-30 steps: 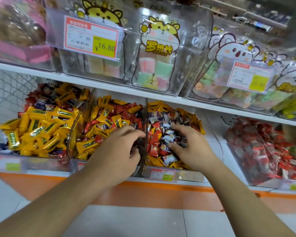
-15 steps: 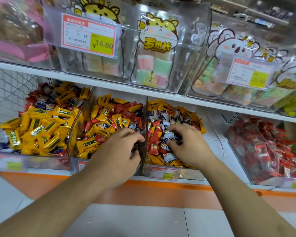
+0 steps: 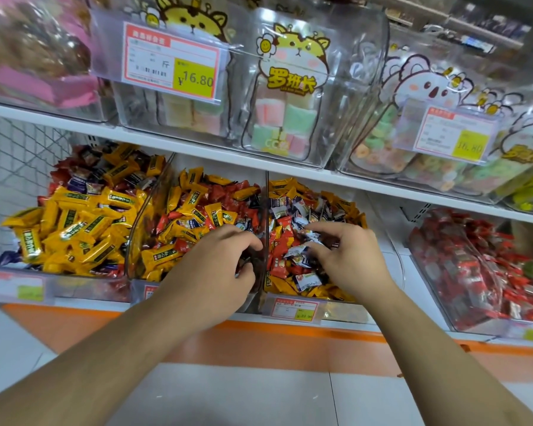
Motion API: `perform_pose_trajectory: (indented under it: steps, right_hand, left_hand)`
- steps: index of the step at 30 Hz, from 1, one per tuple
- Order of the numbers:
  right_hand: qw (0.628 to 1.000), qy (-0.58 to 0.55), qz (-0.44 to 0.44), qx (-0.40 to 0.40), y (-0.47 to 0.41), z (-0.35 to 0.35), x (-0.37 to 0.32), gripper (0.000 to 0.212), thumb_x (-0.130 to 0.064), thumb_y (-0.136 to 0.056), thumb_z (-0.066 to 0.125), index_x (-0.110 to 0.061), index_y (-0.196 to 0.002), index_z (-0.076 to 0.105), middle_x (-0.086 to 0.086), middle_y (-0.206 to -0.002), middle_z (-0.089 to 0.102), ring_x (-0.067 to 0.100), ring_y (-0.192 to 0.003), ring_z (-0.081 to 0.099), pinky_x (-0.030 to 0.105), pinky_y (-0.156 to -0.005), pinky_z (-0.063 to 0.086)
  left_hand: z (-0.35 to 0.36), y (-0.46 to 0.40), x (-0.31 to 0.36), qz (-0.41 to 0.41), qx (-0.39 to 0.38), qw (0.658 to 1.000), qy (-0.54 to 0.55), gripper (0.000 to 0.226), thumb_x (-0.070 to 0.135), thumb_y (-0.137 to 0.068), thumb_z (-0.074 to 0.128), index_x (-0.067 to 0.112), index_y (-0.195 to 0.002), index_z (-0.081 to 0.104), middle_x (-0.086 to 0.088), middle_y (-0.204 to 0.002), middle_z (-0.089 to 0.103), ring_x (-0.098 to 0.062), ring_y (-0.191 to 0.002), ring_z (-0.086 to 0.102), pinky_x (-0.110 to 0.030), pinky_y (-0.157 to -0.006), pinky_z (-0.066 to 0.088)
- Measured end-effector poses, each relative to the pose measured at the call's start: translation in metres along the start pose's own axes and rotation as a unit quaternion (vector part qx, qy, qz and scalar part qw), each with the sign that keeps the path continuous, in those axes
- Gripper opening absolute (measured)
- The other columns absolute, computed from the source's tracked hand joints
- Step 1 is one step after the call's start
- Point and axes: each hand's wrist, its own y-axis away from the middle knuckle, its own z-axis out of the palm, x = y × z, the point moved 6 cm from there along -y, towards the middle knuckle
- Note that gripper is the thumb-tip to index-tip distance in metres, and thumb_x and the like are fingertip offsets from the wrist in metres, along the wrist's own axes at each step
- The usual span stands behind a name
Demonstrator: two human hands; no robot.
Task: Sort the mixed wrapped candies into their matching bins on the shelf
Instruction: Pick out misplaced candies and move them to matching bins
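Observation:
Three clear bins stand side by side on the lower shelf. The left bin (image 3: 74, 284) holds mostly yellow wrapped candies (image 3: 74, 229). In the middle bin (image 3: 135, 256) yellow and red candies are mixed. The third bin (image 3: 336, 305) holds white-and-blue candies (image 3: 299, 210) among red and orange ones. My left hand (image 3: 210, 269) hovers at the divider between the middle and third bins, fingers curled round dark-wrapped candies. My right hand (image 3: 342, 256) reaches into the third bin, its fingertips pinching a white-and-blue candy (image 3: 296, 251).
A fourth bin (image 3: 434, 290) full of red candies sits at the right. Above, the upper shelf (image 3: 197, 152) carries clear tubs of pastel marshmallows with price tags (image 3: 170, 66). A wire grid closes off the left side. An orange strip runs below the shelf.
My right hand has curled its fingers deeper into the third bin's pile. The left hand stays at the divider, still curled. The camera has shifted slightly.

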Motion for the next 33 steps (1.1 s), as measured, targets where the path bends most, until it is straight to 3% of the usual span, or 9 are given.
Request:
perform_pose_trajectory:
  steps: [2,6,10,17,19,21,23,29,33]
  right_hand:
    - [1.0,-0.018,0.001,0.013,0.002,-0.004,-0.006,0.032,-0.034,-0.09,0.079,-0.032,-0.122,0.075,-0.009,-0.127,0.071,0.008,-0.11,0.065,0.02,-0.09,0.047]
    - [0.999,-0.033,-0.013,0.032,0.005,-0.008,-0.022,0.032,-0.035,-0.09,0.078,-0.035,-0.122,0.073,-0.02,-0.113,0.068,-0.006,-0.057,0.055,0.014,-0.064,0.043]
    - [0.995,-0.081,-0.045,0.033,0.008,-0.003,-0.045,0.029,-0.032,-0.087,0.081,-0.043,-0.112,0.072,-0.018,-0.095,0.071,-0.001,-0.089,0.06,0.006,-0.068,0.042]
    - [0.983,-0.141,-0.111,-0.019,0.012,0.032,-0.093,0.031,-0.032,-0.083,0.085,-0.036,-0.11,0.069,-0.008,-0.085,0.063,0.009,-0.081,0.059,0.026,-0.069,0.048]
    - [0.982,-0.143,-0.116,-0.041,0.011,0.04,-0.099,0.037,-0.034,-0.083,0.085,-0.037,-0.116,0.069,-0.008,-0.092,0.068,0.008,-0.087,0.061,0.022,-0.072,0.049]
    - [0.982,-0.115,-0.136,-0.063,0.009,0.042,-0.104,0.049,-0.039,-0.083,0.084,-0.038,-0.128,0.067,-0.015,-0.117,0.07,0.0,-0.108,0.061,0.007,-0.087,0.044]
    - [0.984,-0.084,-0.148,-0.06,0.007,0.035,-0.102,0.051,-0.04,-0.085,0.082,-0.038,-0.133,0.065,-0.021,-0.131,0.064,-0.005,-0.122,0.053,0.008,-0.101,0.037]
    - [0.996,-0.066,-0.052,-0.025,0.005,-0.001,-0.036,0.035,-0.015,-0.093,0.074,-0.038,-0.12,0.071,-0.023,-0.119,0.067,-0.006,-0.111,0.058,0.008,-0.089,0.041]
    - [0.996,-0.049,0.0,-0.072,0.003,-0.002,0.001,0.038,-0.005,-0.091,0.073,-0.038,-0.11,0.074,-0.019,-0.104,0.071,-0.005,-0.101,0.062,0.02,-0.088,0.051]
  left_hand:
    - [-0.001,0.0,0.0,-0.002,0.0,1.0,0.007,0.031,0.023,-0.1,0.06,0.035,-0.128,0.062,0.022,-0.13,0.051,-0.001,-0.12,0.049,-0.013,-0.095,0.038]
    - [-0.009,0.0,0.0,-0.014,0.009,1.0,0.02,0.029,0.022,-0.099,0.061,0.036,-0.125,0.064,0.022,-0.127,0.053,-0.001,-0.111,0.055,-0.017,-0.09,0.047]
    - [-0.025,-0.001,-0.01,-0.029,0.029,0.999,0.022,0.03,0.023,-0.098,0.063,0.036,-0.124,0.066,0.022,-0.127,0.054,-0.002,-0.117,0.054,-0.022,-0.094,0.046]
    - [-0.053,0.002,-0.03,-0.066,0.066,0.995,0.018,0.024,0.021,-0.095,0.065,0.033,-0.116,0.066,0.015,-0.123,0.056,-0.007,-0.11,0.058,-0.036,-0.091,0.055]
    - [-0.055,0.003,-0.033,-0.069,0.069,0.995,0.012,0.024,0.021,-0.095,0.064,0.032,-0.116,0.066,0.014,-0.122,0.056,-0.011,-0.113,0.058,-0.038,-0.092,0.055]
    - [-0.056,0.003,-0.033,-0.069,0.069,0.995,0.003,0.024,0.022,-0.095,0.064,0.033,-0.117,0.066,0.014,-0.124,0.056,-0.012,-0.114,0.058,-0.038,-0.092,0.055]
    - [-0.054,0.003,-0.032,-0.064,0.063,0.996,0.001,0.025,0.022,-0.095,0.063,0.033,-0.118,0.065,0.014,-0.126,0.055,-0.01,-0.109,0.06,-0.038,-0.09,0.056]
    - [-0.036,0.002,-0.019,-0.03,0.02,0.999,-0.004,0.03,0.023,-0.098,0.061,0.037,-0.125,0.063,0.02,-0.134,0.052,-0.008,-0.095,0.062,-0.029,-0.088,0.053]
    - [-0.02,0.006,-0.004,0.016,-0.021,1.0,-0.009,0.04,0.026,-0.102,0.057,0.039,-0.14,0.056,0.027,-0.142,0.046,-0.001,-0.129,0.047,-0.023,-0.108,0.04]
